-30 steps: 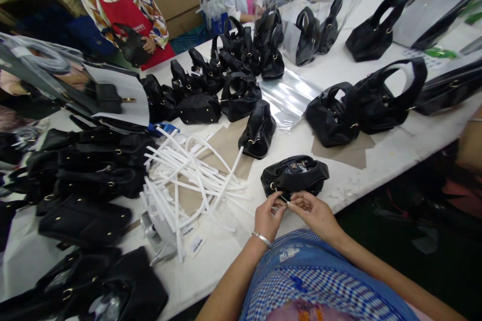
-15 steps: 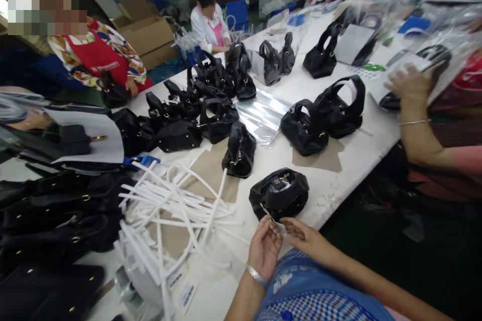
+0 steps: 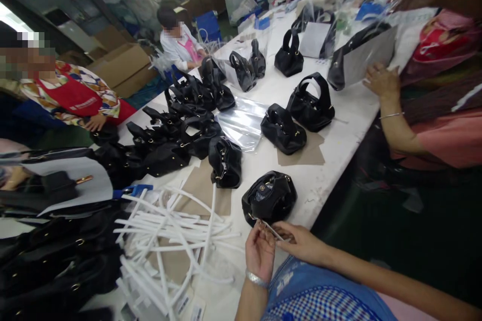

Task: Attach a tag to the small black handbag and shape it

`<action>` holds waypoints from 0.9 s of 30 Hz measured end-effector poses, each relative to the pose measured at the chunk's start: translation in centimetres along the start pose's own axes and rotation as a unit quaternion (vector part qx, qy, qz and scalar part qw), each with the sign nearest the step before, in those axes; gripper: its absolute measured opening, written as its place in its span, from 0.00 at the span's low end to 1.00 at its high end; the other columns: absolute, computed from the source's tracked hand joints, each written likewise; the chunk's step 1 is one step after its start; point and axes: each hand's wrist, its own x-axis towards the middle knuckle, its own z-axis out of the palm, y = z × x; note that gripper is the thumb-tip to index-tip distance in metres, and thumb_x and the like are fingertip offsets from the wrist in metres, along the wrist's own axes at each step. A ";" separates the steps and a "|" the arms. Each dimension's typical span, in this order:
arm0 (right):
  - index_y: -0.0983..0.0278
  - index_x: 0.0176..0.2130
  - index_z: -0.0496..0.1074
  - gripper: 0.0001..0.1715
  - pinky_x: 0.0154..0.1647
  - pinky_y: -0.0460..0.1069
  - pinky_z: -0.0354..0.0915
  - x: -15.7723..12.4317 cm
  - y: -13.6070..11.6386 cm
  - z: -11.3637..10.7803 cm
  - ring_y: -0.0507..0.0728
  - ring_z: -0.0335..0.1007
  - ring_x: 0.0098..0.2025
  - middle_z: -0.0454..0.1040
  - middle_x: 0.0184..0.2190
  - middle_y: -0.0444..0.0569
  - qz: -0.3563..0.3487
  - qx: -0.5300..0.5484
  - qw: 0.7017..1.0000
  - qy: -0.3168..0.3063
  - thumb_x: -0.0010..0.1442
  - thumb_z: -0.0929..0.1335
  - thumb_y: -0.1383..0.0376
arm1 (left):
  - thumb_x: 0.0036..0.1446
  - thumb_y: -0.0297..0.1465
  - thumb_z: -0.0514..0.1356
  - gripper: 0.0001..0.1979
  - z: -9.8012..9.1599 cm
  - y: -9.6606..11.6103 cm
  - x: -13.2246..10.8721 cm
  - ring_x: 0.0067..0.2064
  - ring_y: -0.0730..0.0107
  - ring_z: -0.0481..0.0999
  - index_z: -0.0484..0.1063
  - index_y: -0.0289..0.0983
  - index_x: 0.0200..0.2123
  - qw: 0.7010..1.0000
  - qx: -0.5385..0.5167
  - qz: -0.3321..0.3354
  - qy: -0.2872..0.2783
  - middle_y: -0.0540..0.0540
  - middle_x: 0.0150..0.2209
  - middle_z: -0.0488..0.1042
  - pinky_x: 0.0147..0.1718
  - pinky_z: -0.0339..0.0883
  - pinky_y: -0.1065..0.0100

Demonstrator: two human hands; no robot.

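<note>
A small black handbag lies near the front edge of the white table, its top facing me. My left hand, with a silver bracelet at the wrist, and my right hand meet just below the bag. Between their fingertips they pinch a thin clear strip or tag that runs up to the bag's lower left ring. Both hands hover over the table edge and my blue checked apron.
White foam tubes lie in a heap to the left, black bags stacked beyond them. More black handbags and clear plastic sheets fill the middle. A person's hand at right holds a wrapped bag; other people work at the far side.
The view has swung to the right and tilted up, bringing the person at right into sight. My hands have stayed together at the bag's ring, holding the thin strip.
</note>
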 end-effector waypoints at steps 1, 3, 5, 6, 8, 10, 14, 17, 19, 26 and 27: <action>0.62 0.46 0.72 0.16 0.43 0.51 0.69 -0.1 -0.1 -0.4 0.58 0.75 0.40 0.78 0.38 0.48 -0.004 -0.032 0.999 0.009 0.60 0.64 0.59 | 0.55 0.20 0.59 0.06 0.1 0.0 -0.2 0.30 0.77 0.76 0.74 0.30 0.36 0.999 0.029 0.017 0.016 0.44 0.31 0.76 0.31 0.73 0.77; 0.62 0.41 0.76 0.17 0.39 0.51 0.69 -0.3 -0.3 -1.6 0.59 0.75 0.36 0.79 0.32 0.47 -0.020 -0.100 0.994 0.033 0.62 0.62 0.58 | 0.53 0.24 0.63 0.12 0.0 0.1 -0.7 0.33 0.76 0.76 0.73 0.32 0.42 0.989 0.127 0.055 0.043 0.42 0.38 0.76 0.32 0.73 0.77; 0.59 0.42 0.77 0.18 0.41 0.52 0.69 -0.4 -0.4 -3.0 0.60 0.76 0.38 0.79 0.35 0.47 -0.045 -0.134 0.988 0.055 0.63 0.61 0.57 | 0.51 0.31 0.66 0.19 -0.1 0.5 -1.4 0.33 0.74 0.76 0.71 0.37 0.48 0.951 0.271 0.126 0.078 0.41 0.44 0.75 0.30 0.71 0.75; 0.58 0.44 0.77 0.17 0.43 0.53 0.68 -0.4 -0.4 -3.7 0.61 0.75 0.40 0.79 0.38 0.46 -0.061 -0.142 0.986 0.066 0.63 0.62 0.57 | 0.51 0.35 0.67 0.22 -0.1 0.8 -1.8 0.34 0.73 0.76 0.69 0.39 0.50 0.917 0.345 0.175 0.099 0.41 0.46 0.74 0.29 0.71 0.74; 0.56 0.43 0.77 0.16 0.47 0.53 0.67 -0.1 -0.5 -5.0 0.61 0.75 0.43 0.79 0.41 0.46 -0.091 -0.160 0.979 0.084 0.63 0.63 0.57 | 0.50 0.39 0.66 0.25 0.4 1.3 -2.6 0.38 0.69 0.75 0.68 0.40 0.51 0.824 0.476 0.281 0.127 0.40 0.50 0.71 0.32 0.71 0.72; 0.56 0.42 0.78 0.15 0.48 0.53 0.67 0.5 -0.7 -6.2 0.59 0.74 0.43 0.79 0.41 0.47 -0.121 -0.189 0.970 0.088 0.63 0.63 0.60 | 0.51 0.39 0.66 0.26 1.4 1.5 -3.2 0.45 0.64 0.74 0.67 0.41 0.53 0.725 0.566 0.371 0.126 0.39 0.54 0.69 0.37 0.71 0.68; 0.58 0.43 0.77 0.16 0.48 0.53 0.68 2.1 -0.9 -8.0 0.58 0.74 0.44 0.77 0.42 0.48 -0.190 -0.250 0.946 0.083 0.62 0.62 0.67 | 0.53 0.32 0.64 0.28 4.6 1.4 -3.5 0.59 0.58 0.65 0.64 0.42 0.58 0.589 0.677 0.440 0.043 0.41 0.60 0.64 0.54 0.63 0.61; 0.59 0.46 0.76 0.21 0.51 0.54 0.67 3.4 -0.8 -8.8 0.59 0.73 0.47 0.77 0.44 0.49 -0.267 -0.294 0.914 0.082 0.60 0.60 0.73 | 0.53 0.27 0.61 0.26 6.9 1.8 -3.1 0.62 0.59 0.62 0.65 0.41 0.57 0.552 0.725 0.410 -0.028 0.42 0.60 0.65 0.60 0.54 0.58; 0.59 0.47 0.75 0.23 0.52 0.54 0.67 4.0 -0.6 -9.0 0.59 0.73 0.47 0.77 0.44 0.50 -0.300 -0.331 0.891 0.074 0.59 0.60 0.75 | 0.51 0.25 0.60 0.23 8.0 2.7 -2.9 0.59 0.58 0.65 0.68 0.39 0.52 0.555 0.736 0.383 -0.056 0.42 0.57 0.69 0.60 0.54 0.58; 0.65 0.41 0.76 0.18 0.42 0.52 0.69 5.8 0.0 -8.7 0.59 0.74 0.39 0.78 0.36 0.53 -0.259 -0.421 0.868 0.051 0.58 0.61 0.76 | 0.61 0.38 0.47 0.19 10.5 6.2 -0.7 0.36 0.65 0.73 0.76 0.36 0.34 0.448 0.856 0.255 -0.047 0.46 0.30 0.75 0.40 0.65 0.67; 0.65 0.39 0.76 0.17 0.39 0.52 0.68 6.0 -0.1 -8.7 0.59 0.74 0.37 0.77 0.34 0.53 -0.249 -0.426 0.868 0.056 0.58 0.61 0.77 | 0.60 0.39 0.49 0.18 10.9 6.5 0.1 0.32 0.67 0.71 0.76 0.36 0.32 0.407 0.884 0.223 -0.054 0.48 0.27 0.73 0.37 0.64 0.68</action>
